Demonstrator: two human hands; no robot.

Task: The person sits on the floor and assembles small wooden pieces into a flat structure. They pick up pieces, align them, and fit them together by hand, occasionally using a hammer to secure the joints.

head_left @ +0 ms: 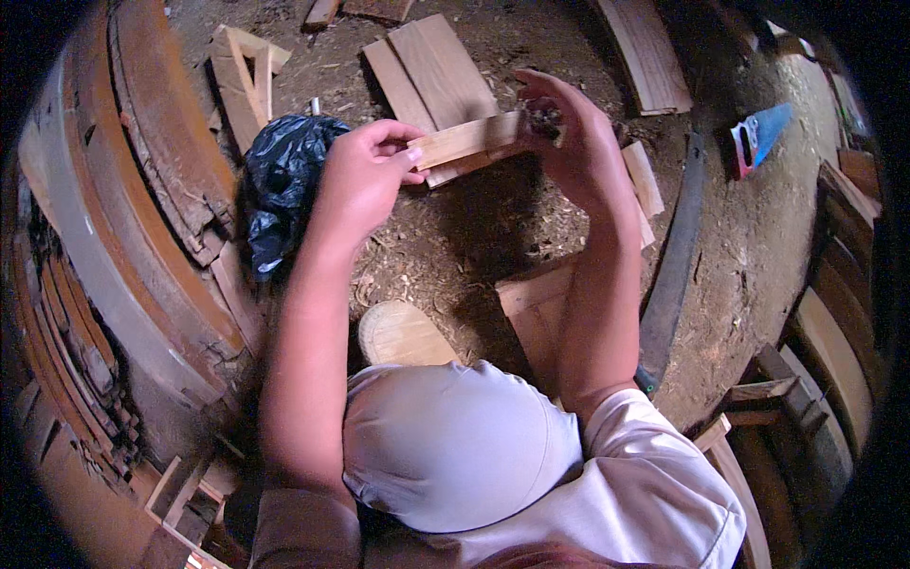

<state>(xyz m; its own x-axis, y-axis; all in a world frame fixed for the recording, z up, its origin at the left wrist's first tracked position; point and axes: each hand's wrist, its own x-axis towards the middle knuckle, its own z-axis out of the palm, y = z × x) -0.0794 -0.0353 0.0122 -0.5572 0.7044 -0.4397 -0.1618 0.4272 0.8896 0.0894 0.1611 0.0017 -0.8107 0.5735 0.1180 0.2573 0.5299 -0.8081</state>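
Observation:
In front of me a short, pale wooden strip is held up above the ground, slightly tilted. My left hand pinches its left end between thumb and fingers. At the other end my right hand is curved, fingers apart, around the strip's tip; whether it touches the wood I cannot tell. Beneath the strip lie two flat brown boards, side by side on the ground. Close to my left wrist sits a crumpled black plastic bag.
A handsaw with a blue blade lies at the right, near a long dark curved blade. A round-ended wooden piece and a board are nearer me. Large planks line the left; timber stacks the right.

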